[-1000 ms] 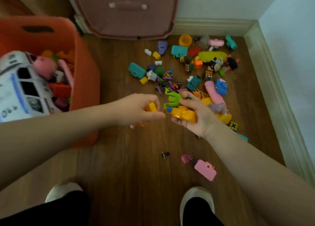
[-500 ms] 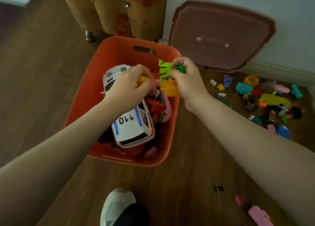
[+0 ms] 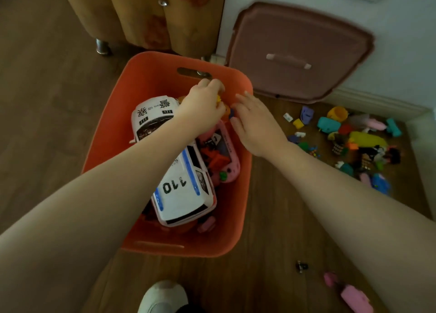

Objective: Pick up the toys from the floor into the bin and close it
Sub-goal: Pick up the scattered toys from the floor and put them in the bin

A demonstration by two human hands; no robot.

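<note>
The orange bin stands on the wood floor, holding a white police car, a pink toy console and other toys. My left hand is over the bin's far end, its fingers curled round a small yellow toy. My right hand hovers over the bin's right rim with straight fingers and holds nothing. Orange and blue toy parts show between the hands, inside the bin. The brown lid leans against the wall. Several small toys lie scattered on the floor at right.
A wooden cabinet on metal feet stands behind the bin. A pink toy and a small black piece lie near my white shoe. The wall and skirting board border the toys at right.
Both hands carried toys from the floor pile to the bin. The right hand has let go of the green frog and orange toy and opened; the left hand has moved farther into the bin.
</note>
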